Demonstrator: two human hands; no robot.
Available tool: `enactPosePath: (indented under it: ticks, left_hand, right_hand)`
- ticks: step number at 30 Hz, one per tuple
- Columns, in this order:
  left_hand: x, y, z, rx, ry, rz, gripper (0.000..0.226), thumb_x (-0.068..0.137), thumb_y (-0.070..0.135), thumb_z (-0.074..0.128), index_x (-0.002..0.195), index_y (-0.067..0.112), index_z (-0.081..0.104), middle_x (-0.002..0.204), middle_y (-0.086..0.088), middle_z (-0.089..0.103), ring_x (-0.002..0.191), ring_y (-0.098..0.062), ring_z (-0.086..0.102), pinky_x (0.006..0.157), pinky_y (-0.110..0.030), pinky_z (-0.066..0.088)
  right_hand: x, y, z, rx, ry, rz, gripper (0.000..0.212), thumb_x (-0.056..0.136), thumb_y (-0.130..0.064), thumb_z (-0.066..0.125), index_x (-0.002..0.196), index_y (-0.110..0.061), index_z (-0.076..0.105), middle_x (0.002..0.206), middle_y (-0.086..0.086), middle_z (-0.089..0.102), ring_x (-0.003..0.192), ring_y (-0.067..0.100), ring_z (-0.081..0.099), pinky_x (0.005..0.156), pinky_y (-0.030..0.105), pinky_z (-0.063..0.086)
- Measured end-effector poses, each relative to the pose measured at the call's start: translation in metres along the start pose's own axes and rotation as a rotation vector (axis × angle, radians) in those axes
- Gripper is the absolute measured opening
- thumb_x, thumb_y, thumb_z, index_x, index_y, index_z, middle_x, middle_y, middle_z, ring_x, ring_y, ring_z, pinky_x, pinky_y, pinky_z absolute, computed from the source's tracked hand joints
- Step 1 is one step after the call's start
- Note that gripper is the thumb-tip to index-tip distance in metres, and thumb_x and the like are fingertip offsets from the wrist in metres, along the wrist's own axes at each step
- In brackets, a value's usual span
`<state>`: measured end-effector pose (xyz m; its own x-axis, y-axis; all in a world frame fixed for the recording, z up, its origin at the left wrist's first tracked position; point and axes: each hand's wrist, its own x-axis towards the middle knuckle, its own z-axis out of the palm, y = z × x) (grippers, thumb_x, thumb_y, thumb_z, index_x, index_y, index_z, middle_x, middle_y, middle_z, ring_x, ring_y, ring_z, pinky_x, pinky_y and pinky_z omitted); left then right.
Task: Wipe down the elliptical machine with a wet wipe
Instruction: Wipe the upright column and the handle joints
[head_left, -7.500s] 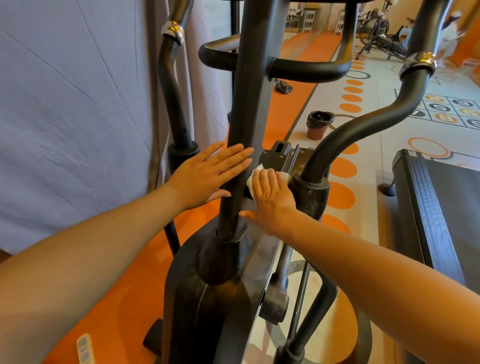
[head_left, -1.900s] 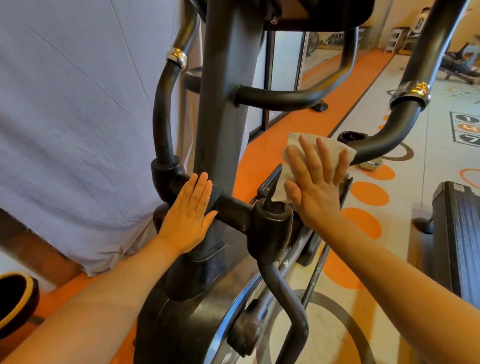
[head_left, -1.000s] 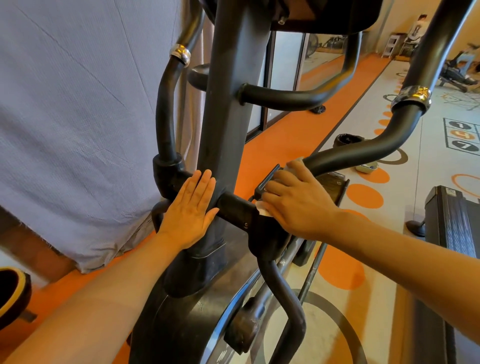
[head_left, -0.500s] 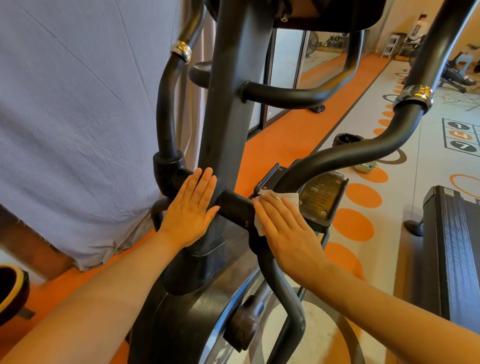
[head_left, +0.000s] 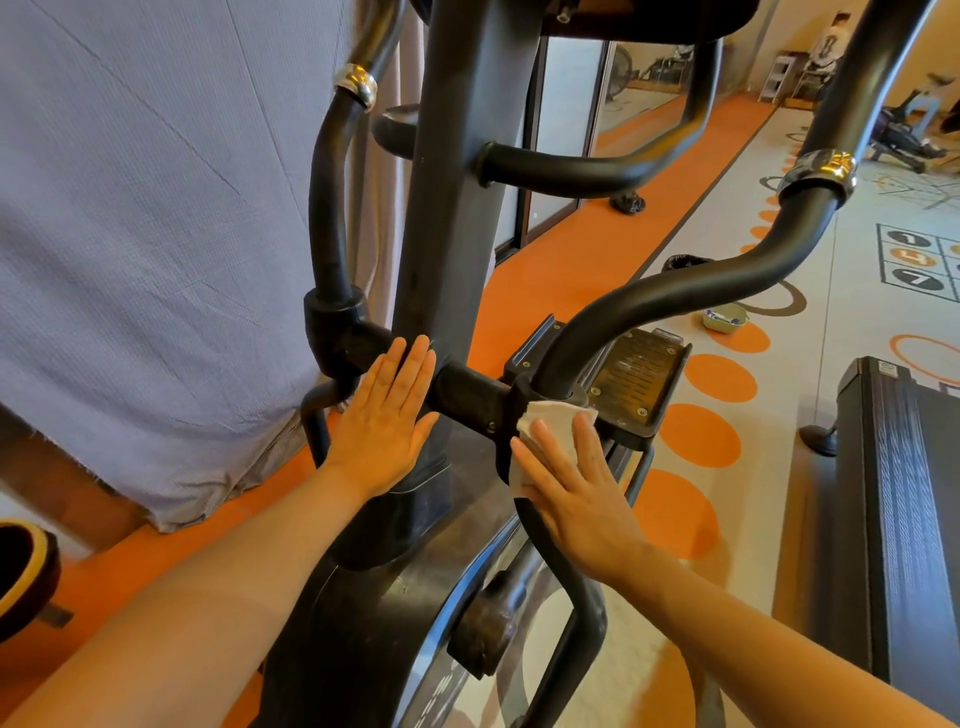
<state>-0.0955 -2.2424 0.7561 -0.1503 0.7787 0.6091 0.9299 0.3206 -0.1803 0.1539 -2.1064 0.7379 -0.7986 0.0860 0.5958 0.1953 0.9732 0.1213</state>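
We press the wipe (head_left: 545, 436) flat against the machine (head_left: 452, 234) with our right hand (head_left: 576, 483), fingers straight and spread over it, at the joint (head_left: 524, 410) where the right swing arm (head_left: 675, 291) meets the cross axle (head_left: 467, 397). The wipe sits between palm and metal, its upper edge showing just above our fingertips. Our left hand (head_left: 384, 421) lies open and flat on the post (head_left: 447, 260) just left of the axle, holding nothing, only bracing.

The wipe looks thin, soft and limp; we judge it weighs next to nothing and will bunch or slip under the palm if we ease the pressure, so it is best held by flat fingers on broad faces and wrapped round the tubes. The machine is heavy and rigid, but we expect the swing arm to pivot when pushed, which is likely why the left hand steadies the post. The painted tubes look smooth and probably slick once damp.

Compared with half a second ago, our right hand has slid a little down the joint toward the lower bar, and the wipe shows more above the fingers. A second ago that hand was curled over the top of the joint; now it lies flat. The left hand has stayed where it was.
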Motion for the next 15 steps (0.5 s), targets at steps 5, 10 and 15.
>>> enactPosePath:
  ticks: [5,10,15]
  left_hand:
    - [0.001,0.008,-0.010,0.004,-0.043,-0.043,0.082,0.097,0.041,0.045,0.158,0.011,0.000,0.165,-0.009,-0.002,0.152,-0.022,-0.013,0.118,-0.047,0.018]
    - [-0.010,0.021,-0.015,0.014,-0.129,-0.021,0.078,0.097,0.036,0.053,0.156,0.006,0.013,0.164,-0.012,0.011,0.151,-0.028,0.011,0.123,-0.041,0.008]
    - [-0.027,0.033,-0.019,0.036,-0.201,0.015,0.076,0.100,0.040,0.051,0.155,0.007,0.010,0.163,-0.013,0.012,0.151,-0.029,0.017,0.122,-0.042,0.016]
  right_hand:
    - [0.034,-0.002,-0.012,-0.024,0.034,0.012,0.050,0.108,-0.038,0.023,0.155,-0.021,0.019,0.164,0.000,0.006,0.150,0.038,-0.006,0.119,0.056,-0.008]
    - [-0.008,-0.009,0.007,-0.057,-0.090,-0.081,0.085,0.085,-0.017,0.064,0.156,-0.021,0.018,0.165,0.000,-0.003,0.150,0.035,-0.012,0.119,0.054,-0.012]
    - [-0.021,-0.006,-0.002,0.004,-0.389,-0.136,0.118,0.061,-0.005,0.088,0.154,-0.023,0.018,0.163,-0.002,0.008,0.151,0.025,-0.010,0.112,0.056,0.009]
